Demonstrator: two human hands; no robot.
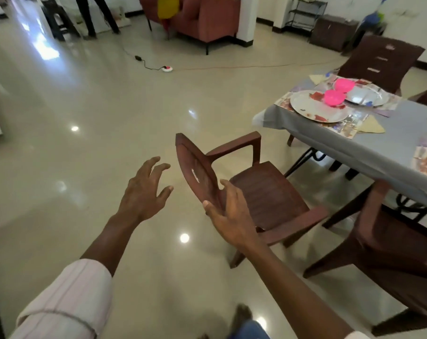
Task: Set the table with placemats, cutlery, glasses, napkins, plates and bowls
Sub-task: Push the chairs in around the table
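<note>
Table (379,148) cut off rightward; right hand (232,216) grip seemingly clamped on chair (268,192), left hand (144,192) splayed apart

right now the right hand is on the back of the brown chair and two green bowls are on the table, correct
Not quite. The head view shows the two bowls on the table are pink, not green. The right hand is on the back of the brown chair.

Lower left: left sleeve (68,299), pale pink, thin darker stripes, cuff rolled up to the elbow. Bottom right edge: sliver of pale right sleeve (354,335). Bottom centre: blue trousers (250,331). Bare left hand (144,192), right hand (232,217).
</note>
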